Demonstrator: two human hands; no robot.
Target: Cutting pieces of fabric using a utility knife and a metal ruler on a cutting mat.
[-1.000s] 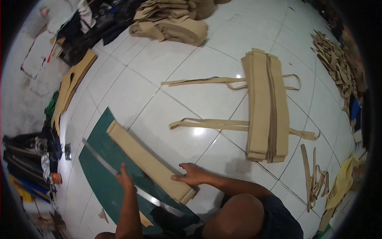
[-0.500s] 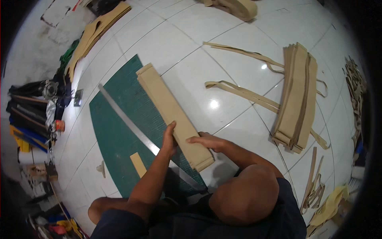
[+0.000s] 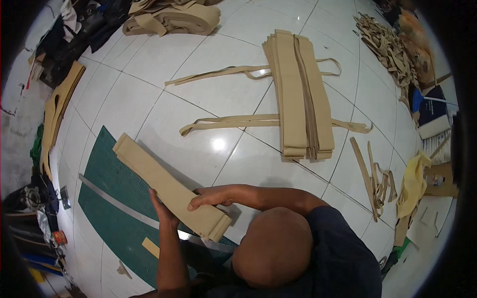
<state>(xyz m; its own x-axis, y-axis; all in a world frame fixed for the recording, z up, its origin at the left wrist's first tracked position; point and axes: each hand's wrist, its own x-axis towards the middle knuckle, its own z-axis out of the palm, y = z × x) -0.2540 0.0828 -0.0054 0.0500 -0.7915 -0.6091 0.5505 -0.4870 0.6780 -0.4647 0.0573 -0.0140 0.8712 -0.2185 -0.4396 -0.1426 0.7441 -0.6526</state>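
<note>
A thick stack of tan strips (image 3: 169, 181), folded or layered like cloth or leather, lies slantwise between my two hands over the edge of a green cutting mat (image 3: 114, 154). My left hand (image 3: 163, 211) presses along its left side. Gripping the near right part, my right hand (image 3: 213, 195) has its thumb on top and its fingers at the side, partly hidden under the stack. A long metal ruler (image 3: 119, 202) crosses the mat and passes behind my left forearm. Beside that forearm lies a small tan piece (image 3: 150, 247).
A larger bundle of tan strips (image 3: 293, 94) sits on the tiled floor (image 3: 226, 99) to the right, long ties reaching out from it. Loose straps (image 3: 380, 184) lie nearer me. A tan roll (image 3: 174, 21) is at the back, a scrap heap (image 3: 387, 49) at the far right.
The view has swung to the right, so everything sits further left in it. Both hands keep hold of the stack, and my left hand's fingers look straighter against its side.
</note>
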